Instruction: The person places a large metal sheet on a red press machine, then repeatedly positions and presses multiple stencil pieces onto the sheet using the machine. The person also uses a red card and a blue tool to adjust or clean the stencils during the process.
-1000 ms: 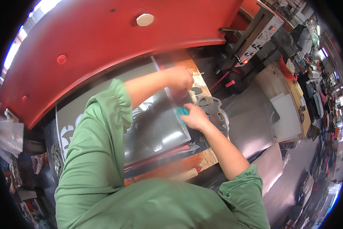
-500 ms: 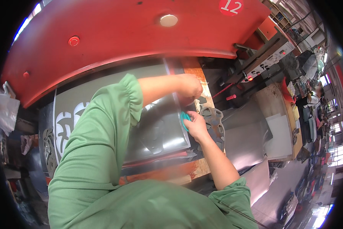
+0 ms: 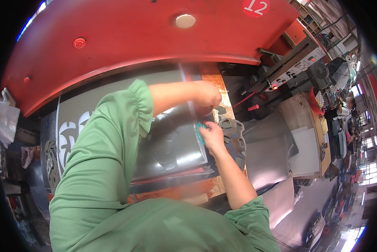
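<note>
Head view — right hand [image 3: 213, 137] pinching small, rounded teal piece [image 3: 200, 131] at three o'clock on glossy dark-grey sheet [image 3: 171, 145]; left hand [image 3: 208, 95] at its twelve o'clock — fingers curled, contents can't tell.

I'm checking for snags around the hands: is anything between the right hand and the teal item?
Nothing visible is: the right hand grips the teal item directly, near the right edge of the glossy dark sheet. The left hand is farther out, not between them.
</note>
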Motion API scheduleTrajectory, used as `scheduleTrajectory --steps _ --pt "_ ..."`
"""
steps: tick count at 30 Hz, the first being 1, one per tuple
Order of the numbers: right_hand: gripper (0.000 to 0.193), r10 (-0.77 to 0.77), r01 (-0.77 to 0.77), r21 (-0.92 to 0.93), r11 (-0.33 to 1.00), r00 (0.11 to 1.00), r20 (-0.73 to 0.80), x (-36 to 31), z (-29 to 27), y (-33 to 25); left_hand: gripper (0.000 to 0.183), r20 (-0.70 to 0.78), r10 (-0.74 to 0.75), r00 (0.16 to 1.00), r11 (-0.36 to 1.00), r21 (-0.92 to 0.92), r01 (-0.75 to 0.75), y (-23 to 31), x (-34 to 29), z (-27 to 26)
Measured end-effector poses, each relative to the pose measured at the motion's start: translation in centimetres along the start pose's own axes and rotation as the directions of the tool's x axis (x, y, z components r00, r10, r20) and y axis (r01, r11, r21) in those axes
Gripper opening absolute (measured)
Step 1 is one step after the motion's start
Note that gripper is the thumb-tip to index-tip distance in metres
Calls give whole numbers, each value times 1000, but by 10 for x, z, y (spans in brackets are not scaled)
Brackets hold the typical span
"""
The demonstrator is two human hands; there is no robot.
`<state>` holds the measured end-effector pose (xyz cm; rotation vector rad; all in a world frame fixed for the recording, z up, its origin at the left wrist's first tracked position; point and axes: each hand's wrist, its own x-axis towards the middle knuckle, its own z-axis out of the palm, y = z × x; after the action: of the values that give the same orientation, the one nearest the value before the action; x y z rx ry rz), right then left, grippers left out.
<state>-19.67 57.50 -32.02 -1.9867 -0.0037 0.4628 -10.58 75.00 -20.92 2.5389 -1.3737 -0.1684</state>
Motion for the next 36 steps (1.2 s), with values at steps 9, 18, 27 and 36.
scheduleTrajectory --steps 9,18,27,36 --pt "44 -41 41 0 999 991 -127 0 14 -14 9 -22 28 999 999 -17 -29 -9 -4 7" --pt "45 -22 26 84 996 998 -56 6 10 -32 9 8 -43 999 997 -58 43 -9 -4 3" --pt "32 -22 18 -50 999 997 -68 36 11 -42 14 34 -81 996 995 -52 82 -18 0 -8" --pt "25 39 -40 -32 999 998 -45 44 3 -66 13 -45 -45 998 998 -50 43 -40 11 -1"
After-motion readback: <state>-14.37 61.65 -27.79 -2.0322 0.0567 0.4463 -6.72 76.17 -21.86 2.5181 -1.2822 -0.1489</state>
